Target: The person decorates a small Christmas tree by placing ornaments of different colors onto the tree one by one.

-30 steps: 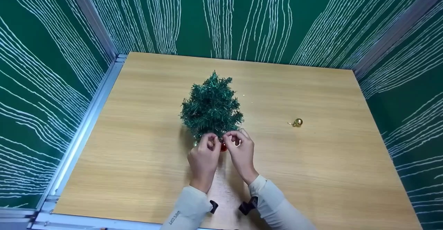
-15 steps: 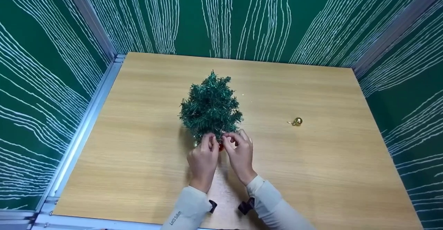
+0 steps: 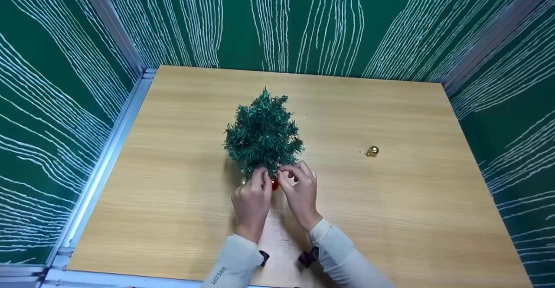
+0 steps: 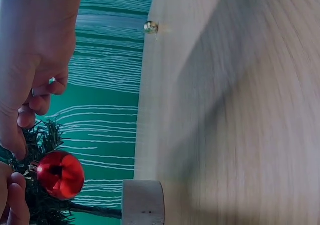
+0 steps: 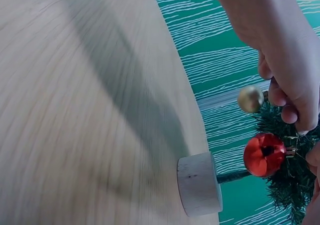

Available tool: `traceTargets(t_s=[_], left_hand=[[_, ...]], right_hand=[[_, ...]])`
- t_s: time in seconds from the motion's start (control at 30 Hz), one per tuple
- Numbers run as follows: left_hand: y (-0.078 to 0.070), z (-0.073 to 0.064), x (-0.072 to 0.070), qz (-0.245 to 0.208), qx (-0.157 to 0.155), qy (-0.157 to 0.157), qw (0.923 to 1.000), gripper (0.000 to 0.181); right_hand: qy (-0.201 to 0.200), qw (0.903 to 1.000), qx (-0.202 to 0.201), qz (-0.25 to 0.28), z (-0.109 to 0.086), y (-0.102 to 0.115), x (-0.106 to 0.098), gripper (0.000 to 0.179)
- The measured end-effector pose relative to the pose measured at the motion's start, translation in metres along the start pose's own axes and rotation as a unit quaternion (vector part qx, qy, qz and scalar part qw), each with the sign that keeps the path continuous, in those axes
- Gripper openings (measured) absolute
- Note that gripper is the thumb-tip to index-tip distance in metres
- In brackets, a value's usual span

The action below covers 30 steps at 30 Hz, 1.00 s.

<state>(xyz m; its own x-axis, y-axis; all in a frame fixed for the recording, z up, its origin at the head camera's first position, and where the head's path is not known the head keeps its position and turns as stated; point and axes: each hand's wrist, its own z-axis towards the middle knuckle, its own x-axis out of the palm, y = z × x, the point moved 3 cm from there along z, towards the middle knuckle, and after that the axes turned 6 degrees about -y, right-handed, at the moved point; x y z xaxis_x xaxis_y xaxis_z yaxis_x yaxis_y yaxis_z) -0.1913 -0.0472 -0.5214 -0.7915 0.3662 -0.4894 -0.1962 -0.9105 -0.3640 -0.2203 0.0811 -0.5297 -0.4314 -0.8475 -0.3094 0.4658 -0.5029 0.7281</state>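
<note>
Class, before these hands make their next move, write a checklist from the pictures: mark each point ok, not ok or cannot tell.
1. Tree upright on its base: ok.
2. Left hand and right hand both at the top of the red bauble: ok.
3. Red bauble clear of the table: ok.
4. Red bauble secured to the tree: cannot tell; the hands partly hide where it would attach.
5. Loose gold bauble on the tree: not ok; it lies on the table, to the right.
</note>
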Motion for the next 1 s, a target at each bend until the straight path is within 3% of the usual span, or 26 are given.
traceTargets(t_s=[0.63, 1.0], left_hand=[[-0.005, -0.002, -0.001, -0.019, 0.007, 0.043, 0.9989, 0.013], [-0.006, 0.001, -0.007, -0.025, 0.014, 0.009, 0.9996, 0.017]], right_hand=[[-0.013, 0.9997, -0.008, 0.017, 0.000, 0.000, -0.004, 0.008], [-0.002, 0.9994, -0.009, 0.033, -0.001, -0.003, -0.011, 0.011]])
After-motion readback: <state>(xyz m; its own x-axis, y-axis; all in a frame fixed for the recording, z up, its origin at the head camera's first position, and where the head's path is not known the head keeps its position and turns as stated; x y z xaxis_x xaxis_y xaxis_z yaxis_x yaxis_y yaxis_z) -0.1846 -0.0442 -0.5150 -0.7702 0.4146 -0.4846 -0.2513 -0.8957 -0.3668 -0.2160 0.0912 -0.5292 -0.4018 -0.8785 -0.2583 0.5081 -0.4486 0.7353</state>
